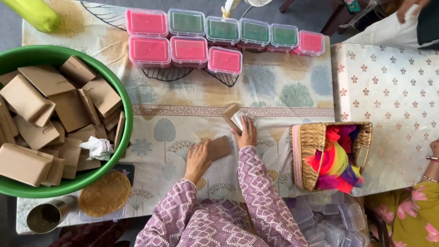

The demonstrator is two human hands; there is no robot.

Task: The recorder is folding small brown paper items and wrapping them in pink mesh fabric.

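My left hand (pixel 198 160) lies flat on a small brown cardboard piece (pixel 220 147) on the patterned tablecloth (pixel 178 123). Just beyond it, my right hand (pixel 247 132) presses on a white folded bit of paper (pixel 238 119) tucked against a second brown cardboard piece (pixel 230 113). Both arms wear purple patterned sleeves. Neither hand lifts anything off the table.
A big green tub (pixel 123 98) full of brown cardboard boxes fills the left. Pink and green lidded plastic containers (pixel 201 34) line the far edge. A wicker basket (pixel 306 151) of bright cloth stands right. Another person's arm (pixel 432 160) shows at far right. A steel cup (pixel 43 217) sits near left.
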